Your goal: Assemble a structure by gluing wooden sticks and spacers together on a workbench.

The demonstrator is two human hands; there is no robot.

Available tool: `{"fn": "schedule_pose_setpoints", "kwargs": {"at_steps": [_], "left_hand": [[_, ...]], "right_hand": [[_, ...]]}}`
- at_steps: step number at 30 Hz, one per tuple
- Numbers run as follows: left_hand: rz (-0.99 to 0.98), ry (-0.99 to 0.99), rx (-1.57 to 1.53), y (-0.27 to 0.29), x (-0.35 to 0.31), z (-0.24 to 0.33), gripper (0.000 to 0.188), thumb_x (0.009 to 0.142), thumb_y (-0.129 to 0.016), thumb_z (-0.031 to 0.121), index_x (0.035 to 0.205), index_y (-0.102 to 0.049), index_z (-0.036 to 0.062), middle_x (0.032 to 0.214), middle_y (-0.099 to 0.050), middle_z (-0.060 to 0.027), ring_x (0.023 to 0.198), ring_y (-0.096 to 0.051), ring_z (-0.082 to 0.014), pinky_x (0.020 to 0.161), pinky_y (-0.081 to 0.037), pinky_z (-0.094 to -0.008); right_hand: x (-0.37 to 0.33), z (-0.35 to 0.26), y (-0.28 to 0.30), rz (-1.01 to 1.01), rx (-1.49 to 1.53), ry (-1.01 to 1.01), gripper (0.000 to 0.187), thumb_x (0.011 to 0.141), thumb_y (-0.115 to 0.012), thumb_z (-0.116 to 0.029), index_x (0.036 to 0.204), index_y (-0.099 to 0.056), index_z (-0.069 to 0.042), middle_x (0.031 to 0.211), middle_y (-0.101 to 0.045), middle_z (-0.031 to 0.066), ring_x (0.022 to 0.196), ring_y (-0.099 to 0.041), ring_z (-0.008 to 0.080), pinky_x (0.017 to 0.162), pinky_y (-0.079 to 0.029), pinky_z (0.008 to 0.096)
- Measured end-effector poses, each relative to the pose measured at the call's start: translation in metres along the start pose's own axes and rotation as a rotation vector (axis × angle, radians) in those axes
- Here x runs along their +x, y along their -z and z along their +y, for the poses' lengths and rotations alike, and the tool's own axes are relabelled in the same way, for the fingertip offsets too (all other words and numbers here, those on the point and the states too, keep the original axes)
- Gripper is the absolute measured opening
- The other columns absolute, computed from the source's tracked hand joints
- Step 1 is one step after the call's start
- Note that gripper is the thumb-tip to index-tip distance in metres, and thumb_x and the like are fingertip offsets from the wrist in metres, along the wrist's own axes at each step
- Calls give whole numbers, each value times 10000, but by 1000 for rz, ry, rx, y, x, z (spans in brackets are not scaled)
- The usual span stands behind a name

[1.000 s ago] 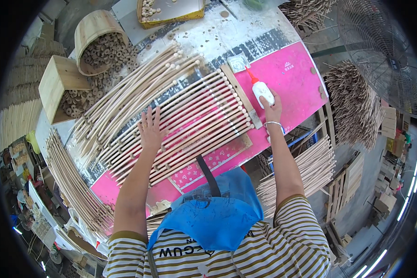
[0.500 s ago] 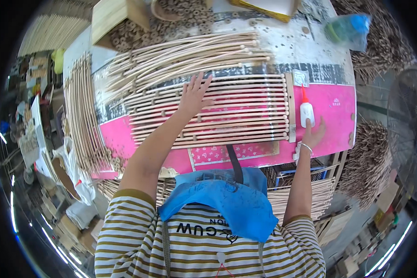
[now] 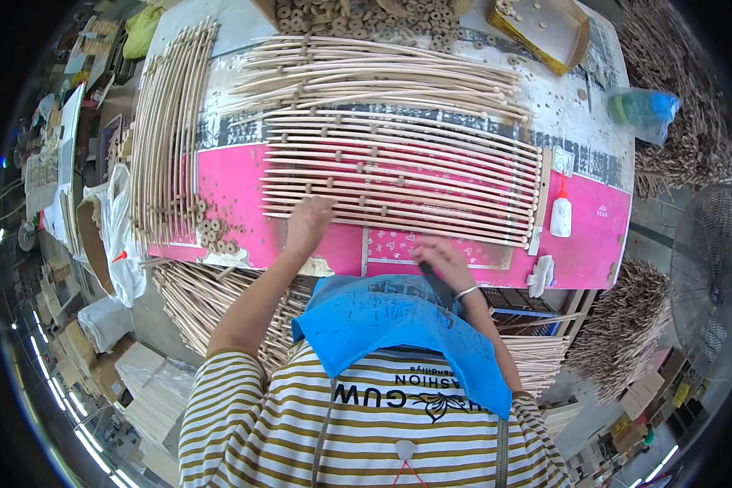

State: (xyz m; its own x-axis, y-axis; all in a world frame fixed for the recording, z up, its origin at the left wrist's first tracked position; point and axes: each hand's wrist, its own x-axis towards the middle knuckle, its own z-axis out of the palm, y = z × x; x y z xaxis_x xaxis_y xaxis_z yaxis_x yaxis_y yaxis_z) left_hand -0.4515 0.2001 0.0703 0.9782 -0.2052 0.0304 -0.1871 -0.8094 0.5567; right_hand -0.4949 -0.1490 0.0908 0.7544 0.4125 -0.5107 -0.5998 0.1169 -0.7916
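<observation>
Across the middle of the frame, on the bench [image 3: 228, 98], a row of thin wooden rods [image 3: 431, 171] laid side by side over a pink covering [image 3: 590, 252], with small brown rings [image 3: 374, 152] on the shafts and with round pale ends close to a wooden strip [image 3: 542, 191] at the right.

At lower left of this row, left hand [image 3: 311, 222], just at the nearest rods, with fingers curled and near to each other; whether pinching a rod or a ring, cannot tell. Below the row, right of centre, right hand [image 3: 445, 260], with fingers loosely bent over a dark strap [image 3: 437, 288] near the blue apron [image 3: 398, 313]; whether gripping it, also cannot tell.

In hand, as far as can be judged: handling of the nearest rods by the left side. For the next move, probably needed: a light touch, without pushing the neighbouring rods out of line.

At right of the strip, a white squeeze bottle [image 3: 560, 218] with red nozzle, apart from both hands; above it, a clear packet [image 3: 563, 163]; lower, a crumpled white cloth [image 3: 540, 275]. At left, loose rings [image 3: 217, 233]. In the way, perhaps: the strap under the right fingers, and an untidy rod pile [image 3: 382, 77] just above the row, leaving little room there.
</observation>
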Motion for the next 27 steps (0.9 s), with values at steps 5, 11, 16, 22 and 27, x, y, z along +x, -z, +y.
{"fn": "schedule_pose_setpoints", "kwargs": {"at_steps": [5, 11, 16, 22, 27], "left_hand": [[-133, -106, 258, -19, -18, 11, 188, 789, -649, 156, 972, -646, 114, 966, -599, -72, 973, -592, -265, 838, -465, -416], [-79, -293, 374, -54, -25, 1, 145, 806, -572, 174, 923, -625, 106, 976, -594, -73, 1001, -577, -233, 871, -442, -383], [-62, -275, 354, -40, -38, 10, 205, 834, -562, 177, 1022, -607, 108, 1001, -582, -67, 1025, -567, -230, 860, -449, -374], [-8, -296, 13, 12, -55, 19, 213, 859, -580, 182, 1060, -581, 113, 987, -609, -72, 948, -605, -293, 789, -503, -429], [6, -177, -19, 48, -92, 69, 195, 845, -604, 196, 1018, -583, 108, 924, -589, -75, 907, -597, -290, 773, -475, -420]], "right_hand": [[6, 23, -33, -93, -117, -170, 353, 1000, -605, -208, 1301, -585, -25, 1104, -693, 112, 992, -679, 174, 890, -538, 299], [-5, 34, -21, 62, -236, -48, 356, 1004, -594, -179, 1326, -562, -30, 1107, -693, 96, 986, -668, 153, 847, -528, 270], [-15, 57, -20, 187, -414, -67, 303, 970, -644, -259, 1176, -683, -41, 991, -726, 47, 869, -667, 119, 752, -522, 265], [-21, 69, 37, 108, -640, -181, 433, 957, -647, -297, 1309, -633, -46, 981, -709, 50, 880, -650, 115, 781, -516, 262], [-35, 38, 56, 89, -104, -103, 472, 957, -640, -257, 1373, -570, -45, 992, -685, 36, 844, -621, 101, 754, -505, 237]]}}
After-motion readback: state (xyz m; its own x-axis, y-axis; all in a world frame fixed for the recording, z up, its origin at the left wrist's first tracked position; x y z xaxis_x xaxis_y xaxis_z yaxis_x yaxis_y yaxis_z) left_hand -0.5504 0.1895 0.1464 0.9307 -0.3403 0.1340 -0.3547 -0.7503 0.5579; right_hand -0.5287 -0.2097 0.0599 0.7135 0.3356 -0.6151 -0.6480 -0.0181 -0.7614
